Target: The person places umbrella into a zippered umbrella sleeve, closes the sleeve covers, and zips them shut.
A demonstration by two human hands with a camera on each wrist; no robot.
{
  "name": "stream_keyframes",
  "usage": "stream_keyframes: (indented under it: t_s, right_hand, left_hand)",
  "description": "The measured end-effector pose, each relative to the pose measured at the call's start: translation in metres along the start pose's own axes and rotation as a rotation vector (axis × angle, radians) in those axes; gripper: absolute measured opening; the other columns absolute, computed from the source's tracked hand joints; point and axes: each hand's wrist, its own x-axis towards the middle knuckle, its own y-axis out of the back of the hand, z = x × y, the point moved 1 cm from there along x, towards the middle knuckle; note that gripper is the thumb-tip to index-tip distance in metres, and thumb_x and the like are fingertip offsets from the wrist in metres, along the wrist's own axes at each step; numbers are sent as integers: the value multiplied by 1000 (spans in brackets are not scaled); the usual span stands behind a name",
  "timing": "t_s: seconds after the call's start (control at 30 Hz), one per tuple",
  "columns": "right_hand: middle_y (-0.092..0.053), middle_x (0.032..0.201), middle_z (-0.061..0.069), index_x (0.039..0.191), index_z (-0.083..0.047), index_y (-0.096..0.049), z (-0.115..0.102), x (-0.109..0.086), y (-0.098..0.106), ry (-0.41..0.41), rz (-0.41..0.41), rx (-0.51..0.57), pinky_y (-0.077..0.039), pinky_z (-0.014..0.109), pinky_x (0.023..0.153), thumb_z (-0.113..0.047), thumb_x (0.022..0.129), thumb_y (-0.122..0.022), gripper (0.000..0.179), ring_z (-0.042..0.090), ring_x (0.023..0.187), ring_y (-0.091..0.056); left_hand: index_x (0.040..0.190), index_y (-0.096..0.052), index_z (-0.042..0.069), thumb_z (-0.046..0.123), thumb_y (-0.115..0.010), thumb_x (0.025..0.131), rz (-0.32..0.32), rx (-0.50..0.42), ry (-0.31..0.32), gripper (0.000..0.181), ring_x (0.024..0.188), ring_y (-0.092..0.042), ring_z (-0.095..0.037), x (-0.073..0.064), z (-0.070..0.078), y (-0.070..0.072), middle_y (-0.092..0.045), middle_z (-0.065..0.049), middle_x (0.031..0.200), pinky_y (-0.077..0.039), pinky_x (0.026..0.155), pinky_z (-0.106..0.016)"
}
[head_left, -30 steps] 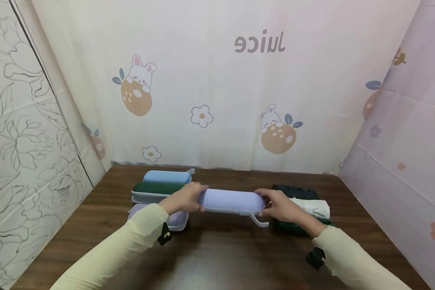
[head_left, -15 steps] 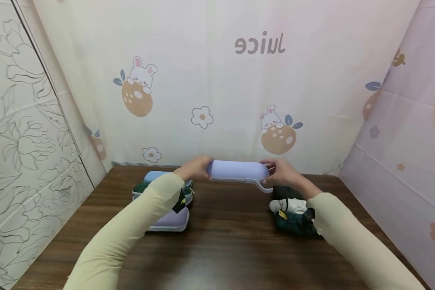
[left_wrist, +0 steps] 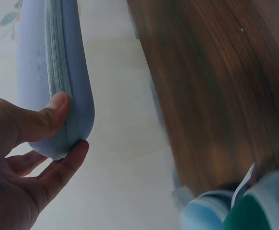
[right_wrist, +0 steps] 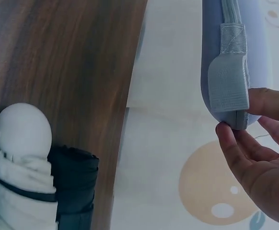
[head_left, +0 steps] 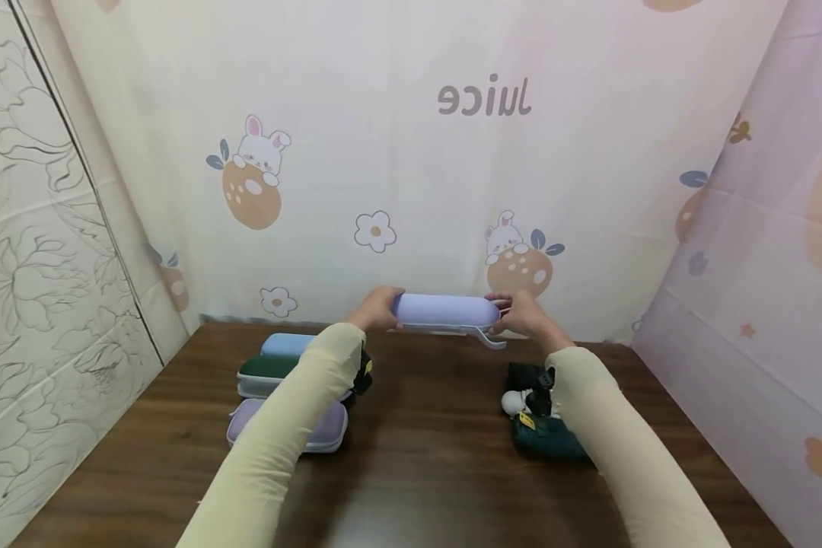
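A lavender zippered case (head_left: 445,310) is held level in the air above the back part of the table. My left hand (head_left: 378,310) grips its left end. At the right end, my right hand (head_left: 522,313) pinches it between thumb and fingers. The left wrist view has the left thumb (left_wrist: 58,108) pressed near the grey zipper, with fingertips under the rounded end. In the right wrist view a grey strap (right_wrist: 228,81) hangs by the zipper, beside the right thumb. What the case contains is hidden.
Left on the wooden table (head_left: 411,457), a light blue case (head_left: 284,344), a green case (head_left: 267,367) and a purple case (head_left: 325,428) lie in a row. At right lie folded umbrellas: black (right_wrist: 75,177), white (right_wrist: 22,191) and dark green (head_left: 548,438). A printed curtain (head_left: 418,152) hangs behind.
Both hands have raised the lavender case from low over the table and carried it toward the curtain. The cases and umbrellas on the table have stayed put; the head view tips slightly upward.
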Motion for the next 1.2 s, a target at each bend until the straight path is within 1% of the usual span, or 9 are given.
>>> stream_keyframes:
  t_s: [0.17,0.3,0.53,0.7,0.73,0.83,0.93,1.07,1.2]
  right_hand:
    - [-48,129,35,130,12,-49,9,11,-13,-67,22,44,-42,51,94,19,73,-68,61,48,114,-51]
    - [-45,135,32,134,8,-47,14,21,-27,-160,24,157,-38,50,98,18,78,-63,58,47,120,-46]
    - [-46,134,31,132,8,-49,30,29,-47,-235,70,247,-39,49,98,17,81,-59,53,44,120,-47]
    - [-46,132,33,130,10,-48,40,32,-57,-273,76,290,-46,49,90,21,76,-57,56,44,115,-48]
    - [-45,133,33,130,10,-48,42,33,-59,-279,81,305,-46,49,90,21,76,-56,56,44,116,-48]
    - [-43,136,32,133,9,-46,49,35,-66,-310,97,320,-43,48,94,21,79,-54,56,43,120,-45]
    - [-41,136,33,135,11,-43,54,36,-71,-314,107,303,-42,47,96,21,80,-51,56,43,122,-43]
    - [-39,136,36,137,15,-38,60,38,-76,-294,101,263,-44,42,92,23,76,-47,62,42,123,-42]
    - [-37,138,35,139,14,-36,64,39,-81,-288,84,205,-44,40,87,21,74,-44,65,39,122,-42]
  left_hand:
    - [135,-44,-10,-9,-74,73,61,-112,34,69,121,-48,-37,3,-19,-16,-50,-24,134,-40,99,-43]
    - [136,-44,-11,-12,-72,73,109,-166,91,69,124,-45,-38,3,-36,-27,-46,-26,136,-38,101,-44]
    - [134,-46,-11,-13,-73,69,152,-153,137,71,122,-46,-39,9,-55,-48,-48,-26,133,-36,102,-44]
    - [134,-48,-8,-11,-77,65,133,-122,177,74,119,-49,-38,33,-78,-73,-54,-23,129,-38,100,-45]
    - [133,-50,-6,-9,-77,64,150,-112,144,74,116,-51,-36,43,-93,-84,-56,-21,127,-40,99,-42]
    - [134,-50,-4,-8,-78,63,145,-81,136,77,115,-52,-34,57,-111,-102,-56,-20,125,-41,98,-40]
    - [132,-51,-7,-11,-75,63,162,-83,119,73,113,-52,-36,52,-103,-104,-57,-22,123,-41,97,-42]
    - [129,-50,-13,-16,-67,70,159,-78,150,62,117,-49,-41,30,-72,-93,-55,-28,124,-38,99,-48]
    - [128,-52,-10,-16,-64,75,154,-57,167,55,118,-49,-40,28,-66,-94,-56,-26,123,-37,100,-48]
